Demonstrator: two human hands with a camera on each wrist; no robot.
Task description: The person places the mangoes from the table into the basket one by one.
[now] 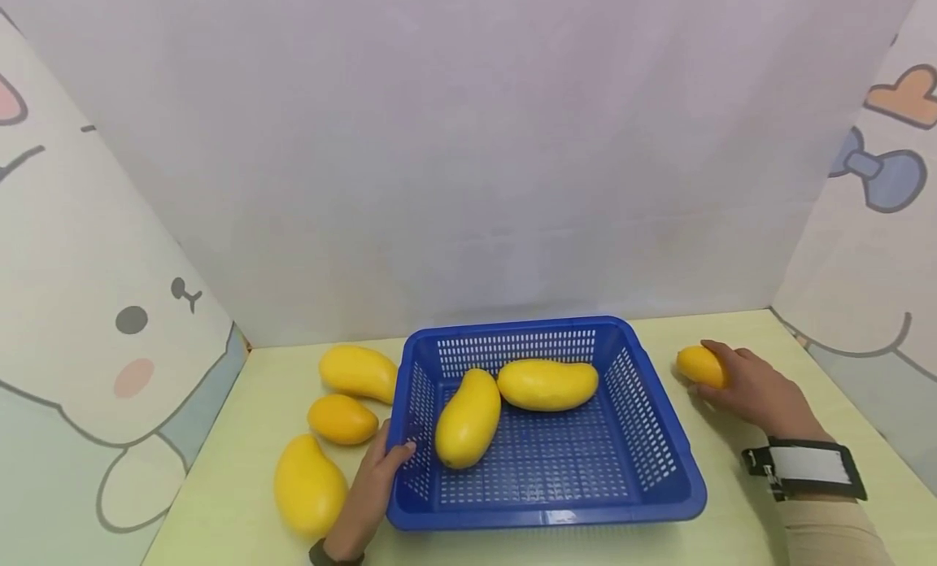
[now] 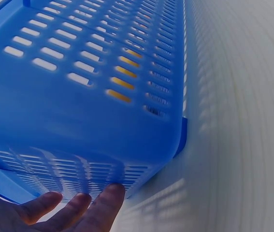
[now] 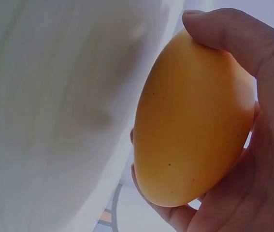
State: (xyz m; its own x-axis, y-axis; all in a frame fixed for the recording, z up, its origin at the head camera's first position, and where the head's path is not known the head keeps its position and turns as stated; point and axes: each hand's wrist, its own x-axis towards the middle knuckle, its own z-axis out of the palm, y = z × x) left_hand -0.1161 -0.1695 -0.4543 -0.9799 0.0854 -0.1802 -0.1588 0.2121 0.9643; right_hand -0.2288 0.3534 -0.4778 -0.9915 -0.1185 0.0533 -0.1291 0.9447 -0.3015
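Observation:
My right hand (image 1: 757, 394) grips a small orange-yellow mango (image 1: 700, 366) at the right side of the table. The right wrist view shows the thumb across one end and fingertips wrapped round the far side. At the left rim of a blue plastic basket (image 1: 546, 517) is my left hand (image 1: 372, 486). Its thumb hooks over the rim, while the fingers lie against the outer slotted wall in the left wrist view. Two large yellow mangoes lie inside the basket: one slanted mango (image 1: 468, 420) at the left, one sideways mango (image 1: 547, 385) near the back wall.
Left of the basket lie a yellow mango (image 1: 357, 372), a smaller orange-yellow mango (image 1: 342, 420) and a large yellow mango (image 1: 311, 485) by my left forearm. A pale wall (image 1: 468, 159) closes off the back, with cartoon-printed panels (image 1: 95, 289) at both sides.

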